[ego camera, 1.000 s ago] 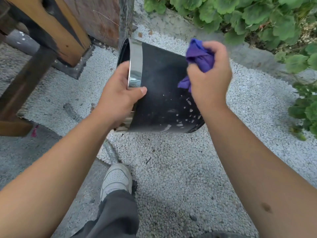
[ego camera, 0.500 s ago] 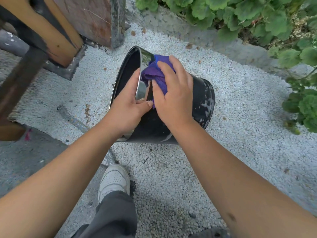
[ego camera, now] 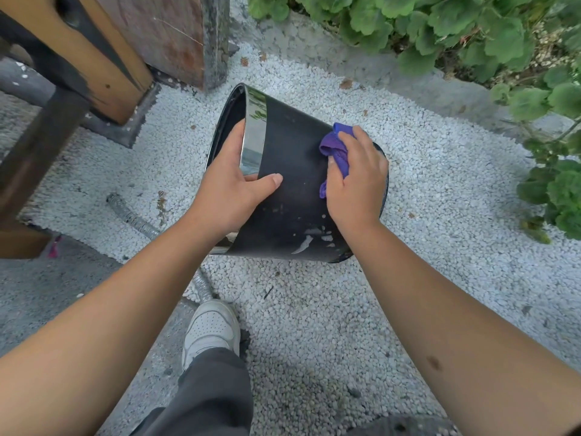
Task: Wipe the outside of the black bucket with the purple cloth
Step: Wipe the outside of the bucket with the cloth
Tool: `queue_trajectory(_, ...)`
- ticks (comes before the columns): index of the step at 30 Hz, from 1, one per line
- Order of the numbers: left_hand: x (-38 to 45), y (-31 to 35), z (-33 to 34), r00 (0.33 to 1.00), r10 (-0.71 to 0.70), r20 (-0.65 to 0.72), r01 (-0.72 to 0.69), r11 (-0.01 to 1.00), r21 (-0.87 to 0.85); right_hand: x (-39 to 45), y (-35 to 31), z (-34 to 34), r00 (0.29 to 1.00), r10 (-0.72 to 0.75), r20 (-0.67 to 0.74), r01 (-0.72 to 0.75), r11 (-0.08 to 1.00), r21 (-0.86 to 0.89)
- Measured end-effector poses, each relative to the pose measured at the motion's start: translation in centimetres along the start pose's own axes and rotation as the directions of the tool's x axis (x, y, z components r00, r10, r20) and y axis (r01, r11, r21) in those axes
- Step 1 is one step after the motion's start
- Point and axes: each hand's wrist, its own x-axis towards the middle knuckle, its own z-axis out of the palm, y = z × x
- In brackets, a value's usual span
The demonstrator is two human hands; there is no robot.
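Black bucket (ego camera: 292,171) lies tipped on its side, held up over the white gravel (ego camera: 440,215), mouth to our left, base to our right. A chrome band (ego camera: 254,130) rings the rim end. We are mid-wipe on the outer wall.

Step in hand: the wiping stroke itself. The purple cloth (ego camera: 338,151) sits bunched against the upper wall near the base end. The wall between the two hands looks mostly clean and matte. Pale splashes and streaks (ego camera: 309,240) remain low on the wall near the base, facing us.

Hands:
- left hand (ego camera: 232,190): grips the rim, thumb laid across the outside wall just past the chrome band, fingers going over the edge into the mouth. It steadies the bucket.
- right hand (ego camera: 358,180): fingers curled over the cloth, pressing it to the wall; cloth shows above and to the left of the fingers.

Next move, our judgement: the cloth needs to travel down to the splashed patch, or the left hand must roll the bucket to bring that patch up under the cloth. The far side and the underside are hidden from us, so we cannot say whether they are clean.

Nearby: a grey hose (ego camera: 135,220) on the ground, a white shoe (ego camera: 210,328) below, green plants (ego camera: 471,33) beyond the gravel
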Motion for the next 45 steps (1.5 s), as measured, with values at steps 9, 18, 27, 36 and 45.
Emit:
queue_trajectory(9, 0.1, 0.3, 0.4, 1.0, 0.01, 0.007, -0.01, 0.999, 0.034, 1.2, 1.6, -2.2, 0.998, 0.052, 0.034, -0.052, 0.999, -0.009)
queue_trajectory(18, 0.0, 0.2, 0.5, 1.0, 0.017, -0.003, -0.017, 1.0, 0.023, 4.2, -2.6, -5.2, 0.674, 0.185, 0.716, -0.665, -0.27, 0.696)
queue_trajectory(27, 0.0, 0.0, 0.7, 1.0, 0.018, -0.01, -0.018, 0.999, -0.051, 4.4, -2.5, -6.2, 0.636, 0.146, 0.758, -0.735, 0.413, 0.537)
queue_trajectory(36, 0.0, 0.0, 0.8, 1.0, 0.004, 0.002, -0.004, 0.994, -0.105, 2.1, -3.1, -2.7, 0.999, -0.036, 0.035, 0.028, 0.979, 0.2)
queue_trajectory(45, 0.2, -1.3, -3.1, 0.966, -0.052, 0.255, 0.1, 0.979, -0.178, 1.1, -0.1, -1.6, 0.918, -0.313, 0.242, 0.337, 0.939, -0.064)
